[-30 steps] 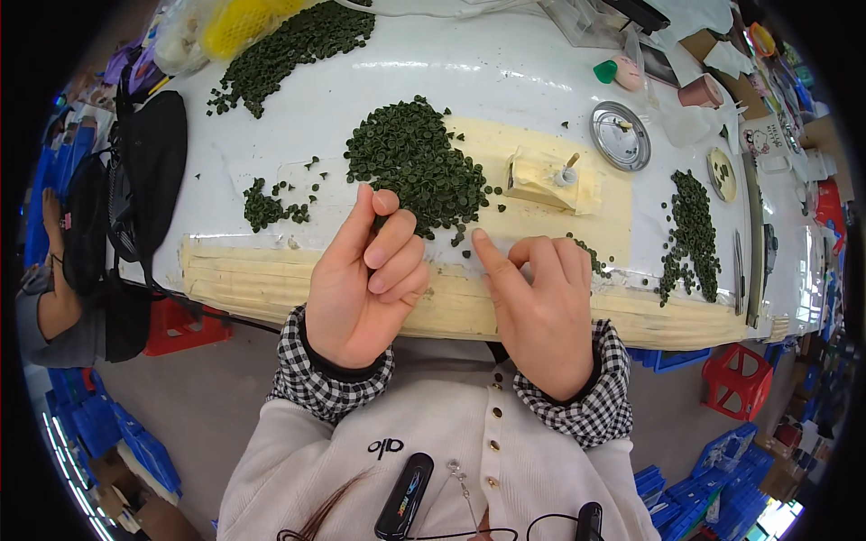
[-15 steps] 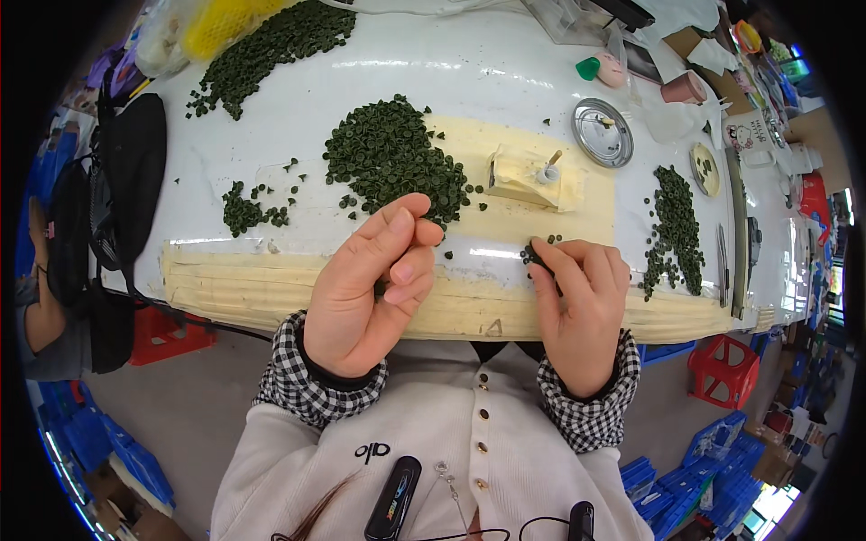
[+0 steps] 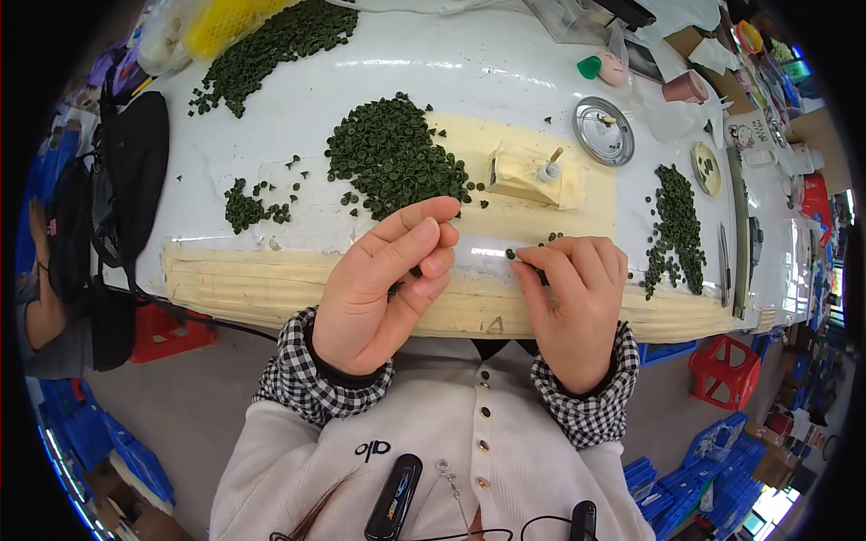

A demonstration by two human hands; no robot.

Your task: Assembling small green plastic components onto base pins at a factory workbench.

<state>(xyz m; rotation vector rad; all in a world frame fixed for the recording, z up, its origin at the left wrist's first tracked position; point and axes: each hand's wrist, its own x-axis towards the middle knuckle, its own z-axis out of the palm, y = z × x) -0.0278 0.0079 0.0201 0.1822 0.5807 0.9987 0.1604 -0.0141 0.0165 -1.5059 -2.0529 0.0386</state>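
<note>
My left hand [image 3: 383, 279] is curled closed over the table's near edge, thumb against index finger. In its gaps show small dark green pieces [image 3: 416, 270]. To the right, my right hand [image 3: 577, 293] pinches a small round dark green piece [image 3: 511, 254] between thumb and index fingertips. A few more small green discs [image 3: 552, 237] lie just behind its fingers. Beyond my left hand spreads a large heap of dark green pieces [image 3: 392, 153], round or cone-like. A yellow-covered block [image 3: 528, 178] with a small upright peg stands behind my right hand.
Other green piles lie at the far left [image 3: 280, 45], left [image 3: 248, 207] and right [image 3: 677, 225]. A round metal dish [image 3: 603, 113], a yellowish dish [image 3: 705, 169] and tweezers [image 3: 723, 261] are at right. Padded tape [image 3: 244, 279] covers the near table edge. A black bag [image 3: 135, 180] hangs left.
My right hand has shifted slightly left, and a single green piece now shows at its fingertips. My left hand has moved a little right, still curled.
</note>
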